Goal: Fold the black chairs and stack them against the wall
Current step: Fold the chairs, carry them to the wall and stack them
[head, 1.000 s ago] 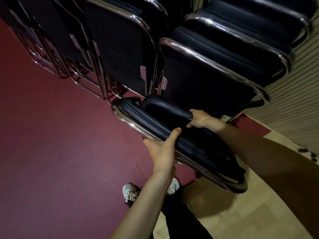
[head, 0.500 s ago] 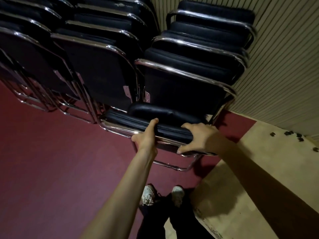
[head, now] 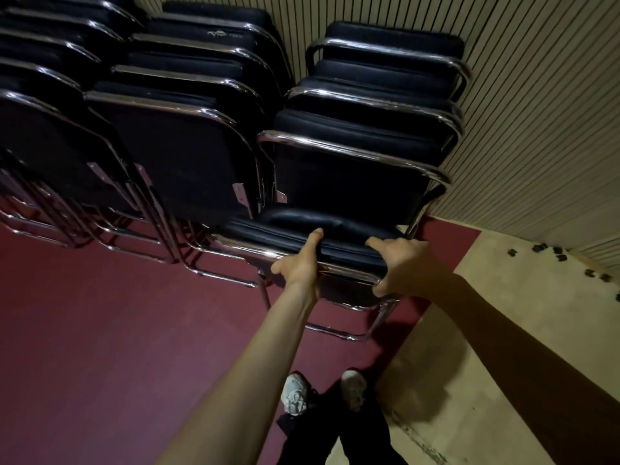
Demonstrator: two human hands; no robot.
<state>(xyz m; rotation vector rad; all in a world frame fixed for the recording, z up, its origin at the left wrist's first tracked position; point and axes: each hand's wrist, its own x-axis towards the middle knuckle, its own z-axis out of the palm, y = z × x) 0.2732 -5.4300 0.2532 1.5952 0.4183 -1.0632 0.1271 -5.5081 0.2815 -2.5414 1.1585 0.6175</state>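
Person seen from above, both arms outstretched. Left hand [head: 299, 263] and right hand [head: 404, 266] apart, each gripping top edge of folded black chair [head: 342, 245]. Chair stands on dark red floor [head: 100, 330], apparently touching front of rightmost stack of folded chairs [head: 369, 129] against ribbed wall [head: 536, 112]. White shoes [head: 295, 396] below.

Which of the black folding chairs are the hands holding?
The nearest black padded chair with a chrome frame, fronting the right-hand row. The left hand and right hand grip its top edge; the other chairs stand untouched.
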